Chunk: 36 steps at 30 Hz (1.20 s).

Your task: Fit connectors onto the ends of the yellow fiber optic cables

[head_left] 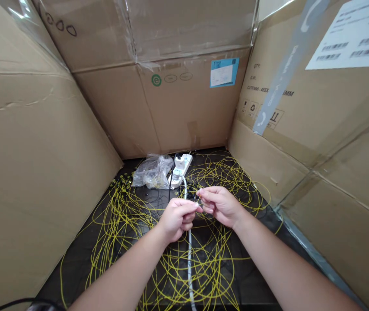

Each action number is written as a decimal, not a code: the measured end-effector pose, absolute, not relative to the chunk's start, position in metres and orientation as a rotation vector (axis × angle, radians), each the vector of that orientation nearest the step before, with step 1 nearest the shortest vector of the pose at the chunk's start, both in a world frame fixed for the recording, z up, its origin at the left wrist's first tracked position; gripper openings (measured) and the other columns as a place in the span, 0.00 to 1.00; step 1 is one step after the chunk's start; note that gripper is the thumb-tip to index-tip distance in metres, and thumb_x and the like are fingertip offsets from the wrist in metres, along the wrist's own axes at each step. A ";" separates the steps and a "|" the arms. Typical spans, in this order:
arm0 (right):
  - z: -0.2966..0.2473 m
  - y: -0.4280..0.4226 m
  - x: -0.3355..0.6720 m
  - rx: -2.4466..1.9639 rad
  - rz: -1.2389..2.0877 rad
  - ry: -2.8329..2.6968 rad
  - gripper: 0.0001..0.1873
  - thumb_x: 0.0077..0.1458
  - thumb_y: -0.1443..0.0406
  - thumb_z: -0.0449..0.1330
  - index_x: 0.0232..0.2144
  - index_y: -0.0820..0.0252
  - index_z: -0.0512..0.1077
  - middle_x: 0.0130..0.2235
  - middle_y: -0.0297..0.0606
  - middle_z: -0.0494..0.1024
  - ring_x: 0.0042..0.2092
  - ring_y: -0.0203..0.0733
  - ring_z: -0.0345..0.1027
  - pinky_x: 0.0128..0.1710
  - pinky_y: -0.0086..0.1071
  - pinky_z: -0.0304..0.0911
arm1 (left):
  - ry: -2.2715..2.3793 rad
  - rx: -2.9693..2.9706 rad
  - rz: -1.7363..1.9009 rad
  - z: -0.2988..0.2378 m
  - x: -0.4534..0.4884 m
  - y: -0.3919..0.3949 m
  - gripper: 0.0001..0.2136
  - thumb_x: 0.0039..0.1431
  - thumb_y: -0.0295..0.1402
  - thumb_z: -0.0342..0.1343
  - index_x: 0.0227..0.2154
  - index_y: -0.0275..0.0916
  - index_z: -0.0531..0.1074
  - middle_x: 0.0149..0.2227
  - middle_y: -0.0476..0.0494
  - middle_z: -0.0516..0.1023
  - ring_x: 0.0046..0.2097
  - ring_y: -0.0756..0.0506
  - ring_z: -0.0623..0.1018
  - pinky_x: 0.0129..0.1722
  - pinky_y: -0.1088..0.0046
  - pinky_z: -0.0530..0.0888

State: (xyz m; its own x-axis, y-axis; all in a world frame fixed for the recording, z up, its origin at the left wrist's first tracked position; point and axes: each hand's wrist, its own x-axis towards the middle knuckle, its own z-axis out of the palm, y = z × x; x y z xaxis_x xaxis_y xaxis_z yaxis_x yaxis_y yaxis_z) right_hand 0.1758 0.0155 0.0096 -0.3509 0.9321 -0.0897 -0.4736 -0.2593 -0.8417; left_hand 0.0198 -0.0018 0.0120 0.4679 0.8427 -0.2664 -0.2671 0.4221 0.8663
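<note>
- Between tall cardboard walls, left box [35, 172], back box [181, 112] and right box [304, 142], lies a dark surface [256, 283].
- Yellow wires [106, 229] sprawl across it in loose loops, beneath and around both hands.
- Near the back box, a clear plastic bag [154, 172] sits just beside a white power strip [187, 163]; a white cable [190, 259] runs from there toward the viewer.
- Left hand [178, 217] and right hand [221, 205], close together above the surface, each pinch thumb to finger on a fine strand [199, 195].
- That strand is too thin to trace; its ends are lost among the loops.
- Forearms hide some wires; a black cable [25, 299] is cut off at lower left.
- The bag's contents are unclear.
</note>
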 end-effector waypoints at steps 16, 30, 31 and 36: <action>0.012 0.015 0.172 -0.870 1.471 -1.034 0.14 0.39 0.62 0.67 0.14 0.64 0.69 0.14 0.27 0.60 0.16 0.25 0.46 0.15 0.25 0.42 | 0.876 0.936 0.872 0.014 0.023 -0.003 0.12 0.49 0.38 0.59 0.32 0.33 0.74 0.14 0.60 0.47 0.17 0.58 0.46 0.14 0.82 0.43; 0.012 0.013 0.178 -0.944 1.526 -1.274 0.14 0.44 0.58 0.64 0.20 0.65 0.73 0.16 0.30 0.66 0.17 0.26 0.51 0.16 0.25 0.46 | 0.945 0.999 0.926 0.014 0.026 -0.006 0.12 0.46 0.39 0.60 0.22 0.32 0.72 0.20 0.48 0.70 0.19 0.53 0.69 0.17 0.77 0.66; 0.012 0.013 0.178 -0.928 1.539 -1.260 0.13 0.44 0.58 0.64 0.21 0.65 0.73 0.16 0.30 0.66 0.17 0.26 0.51 0.16 0.25 0.47 | 0.939 0.973 0.925 0.014 0.026 -0.006 0.12 0.46 0.39 0.60 0.22 0.32 0.72 0.20 0.48 0.70 0.19 0.53 0.69 0.17 0.77 0.66; 0.011 0.014 0.180 -0.920 1.529 -1.174 0.12 0.40 0.60 0.67 0.20 0.64 0.73 0.16 0.28 0.64 0.17 0.26 0.52 0.16 0.25 0.47 | 0.895 0.917 0.896 0.015 0.025 -0.007 0.12 0.45 0.38 0.61 0.19 0.33 0.69 0.17 0.51 0.66 0.15 0.58 0.59 0.12 0.81 0.53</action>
